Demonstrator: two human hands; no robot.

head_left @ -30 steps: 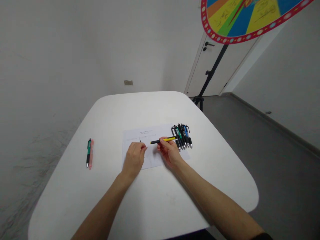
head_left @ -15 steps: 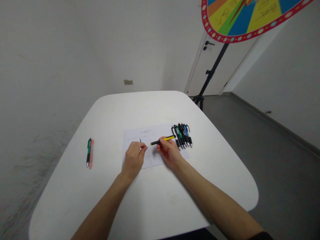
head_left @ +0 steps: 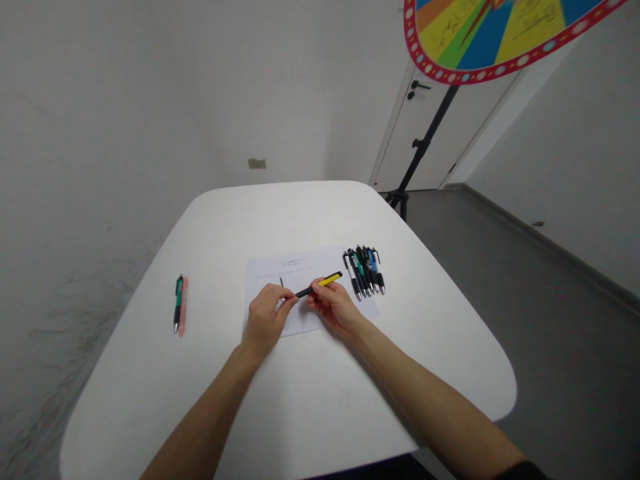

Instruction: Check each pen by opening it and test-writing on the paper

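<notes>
A yellow and black pen [head_left: 330, 279] is held tilted above a white sheet of paper [head_left: 265, 267] by my right hand [head_left: 336, 308], whose fingers pinch its middle. My left hand [head_left: 267, 315] is closed in a pinch at the pen's dark lower end; a small tip part there is hidden by the fingertips. A thin dark stick-like piece [head_left: 281, 282] shows just above my left fingers. Several pens [head_left: 365, 272] with black, green, white and blue barrels lie side by side on the paper's right edge.
On the left of the white table [head_left: 310, 213] lie a green and black pen [head_left: 178, 303] and a pink pen [head_left: 183, 307], side by side. Behind the table, a colourful wheel [head_left: 485, 40] stands on a black tripod [head_left: 430, 133] near a door.
My right hand has moved slightly left and down with the yellow pen, so its dark end now meets my left fingertips. Before, there was a small gap between them.
</notes>
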